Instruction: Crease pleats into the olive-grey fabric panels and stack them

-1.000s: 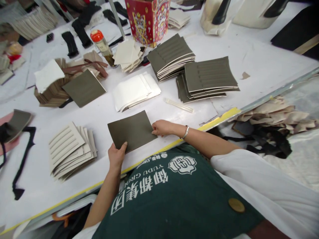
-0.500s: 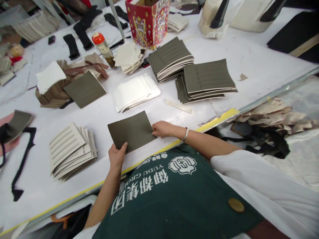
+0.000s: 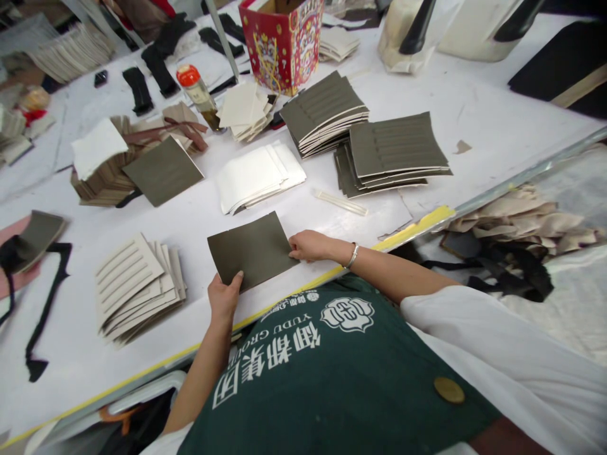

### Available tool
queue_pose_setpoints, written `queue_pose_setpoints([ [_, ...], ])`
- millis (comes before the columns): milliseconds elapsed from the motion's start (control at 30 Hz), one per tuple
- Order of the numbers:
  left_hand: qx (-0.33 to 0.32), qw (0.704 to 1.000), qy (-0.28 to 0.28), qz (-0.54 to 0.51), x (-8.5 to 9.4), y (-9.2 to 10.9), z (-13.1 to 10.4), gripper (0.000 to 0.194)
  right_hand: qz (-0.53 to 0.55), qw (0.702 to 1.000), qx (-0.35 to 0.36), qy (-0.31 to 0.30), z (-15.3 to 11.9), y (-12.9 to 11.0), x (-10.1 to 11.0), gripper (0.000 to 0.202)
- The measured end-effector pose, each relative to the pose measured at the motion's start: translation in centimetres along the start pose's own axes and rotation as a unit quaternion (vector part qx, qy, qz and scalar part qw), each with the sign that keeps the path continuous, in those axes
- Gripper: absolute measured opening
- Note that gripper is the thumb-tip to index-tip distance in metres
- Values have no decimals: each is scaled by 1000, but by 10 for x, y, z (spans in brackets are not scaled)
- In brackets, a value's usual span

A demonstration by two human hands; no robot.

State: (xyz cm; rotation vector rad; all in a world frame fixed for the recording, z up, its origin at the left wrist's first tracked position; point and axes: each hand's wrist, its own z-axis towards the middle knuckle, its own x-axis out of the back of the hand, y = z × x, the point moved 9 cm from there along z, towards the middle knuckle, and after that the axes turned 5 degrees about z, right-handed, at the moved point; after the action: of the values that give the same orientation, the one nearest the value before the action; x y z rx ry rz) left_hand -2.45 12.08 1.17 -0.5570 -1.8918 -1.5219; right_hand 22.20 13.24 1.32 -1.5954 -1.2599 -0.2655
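A flat dark olive panel [image 3: 251, 249], smooth and rectangular, lies between my two hands near the table's front edge. My left hand [image 3: 224, 297] grips its near left corner, thumb on top and fingers underneath. At the right edge my right hand [image 3: 306, 245] pinches the panel between thumb and fingers. Beyond it sits a stack of white sheets [image 3: 260, 174]. To the left lies a pile of pale panels [image 3: 137, 284] with dark lines across them. Two stacks of ridged olive panels, one farther back [image 3: 327, 107] and one nearer [image 3: 398, 148], stand at the right.
A red patterned box [image 3: 284, 44] and an orange-capped bottle [image 3: 196, 91] stand at the back. Another olive panel [image 3: 164, 170] leans by bundled brown pieces [image 3: 102, 186]. A clear strip [image 3: 340, 202] lies near the yellow-taped edge [image 3: 417, 224]. Black straps [image 3: 45, 309] lie at far left.
Both hands keep hold of the panel in nearly the same place. The view has shifted very slightly; nothing was let go or picked up.
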Motion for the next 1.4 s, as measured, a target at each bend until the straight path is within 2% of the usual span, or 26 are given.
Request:
queue_pose_setpoints([
  [133, 0, 1000, -1, -5, -1, -2, 1, 47, 5, 1000, 1, 0, 1, 1, 0, 21],
  [367, -16, 999, -8, 39, 0, 8, -2, 40, -12, 1000, 3, -1, -3, -2, 0, 19],
  [500, -41, 995, -61, 71, 2, 9, -1, 37, -34, 999, -1, 3, -4, -2, -3, 20],
  [600, -50, 988, -120, 79, 1, 0, -1, 33, -45, 999, -6, 5, -2, 0, -7, 20],
  [667, -58, 984, -133, 99, 3, -6, -1, 30, -53, 999, -5, 5, 0, 0, -10, 20],
  [900, -74, 980, -107, 150, 4, -16, -2, 24, -60, 998, -15, -6, -2, -1, -13, 21],
  [1400, -89, 971, -68, 211, 4, -9, -4, 21, -48, 998, -27, -6, -1, 3, -16, 21],
])
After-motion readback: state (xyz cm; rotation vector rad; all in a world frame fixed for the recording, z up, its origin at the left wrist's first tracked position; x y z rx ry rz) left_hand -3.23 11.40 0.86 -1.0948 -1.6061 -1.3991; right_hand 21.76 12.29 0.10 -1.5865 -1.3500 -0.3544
